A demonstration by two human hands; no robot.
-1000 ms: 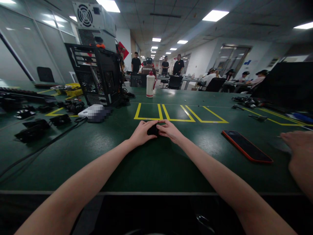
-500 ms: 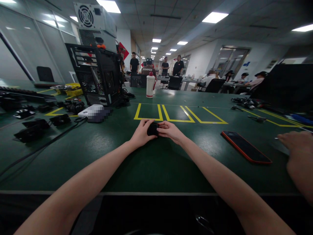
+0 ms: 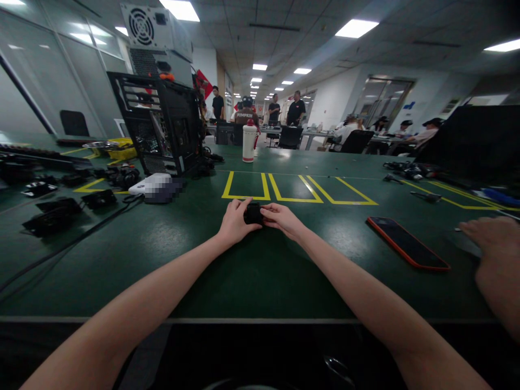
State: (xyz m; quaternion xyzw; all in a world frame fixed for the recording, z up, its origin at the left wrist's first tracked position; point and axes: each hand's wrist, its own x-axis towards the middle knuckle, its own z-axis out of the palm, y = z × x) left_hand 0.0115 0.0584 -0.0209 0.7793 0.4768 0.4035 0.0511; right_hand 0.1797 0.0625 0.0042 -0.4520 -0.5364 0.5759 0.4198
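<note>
A small black object [image 3: 253, 213], dark and blocky, is held between my two hands just above or on the green table [image 3: 260, 271]; its exact kind is too dark to make out. My left hand [image 3: 236, 221] grips it from the left, thumb below and fingers over the top. From the right, the fingertips of my right hand [image 3: 281, 219] pinch its near side. Beyond my hands lie frames of yellow tape [image 3: 246, 197] on the tabletop.
An orange-edged phone [image 3: 408, 244] lies to the right, near another person's hand [image 3: 489, 234]. A white bottle [image 3: 249, 142] stands farther back. At left are an open computer case [image 3: 162, 122], a black cable [image 3: 73, 245] and several black parts [image 3: 52, 216]. People are in the background.
My fingers have shifted slightly around the black object, showing a little more of its face. A person in the background has moved a bit to the left.
</note>
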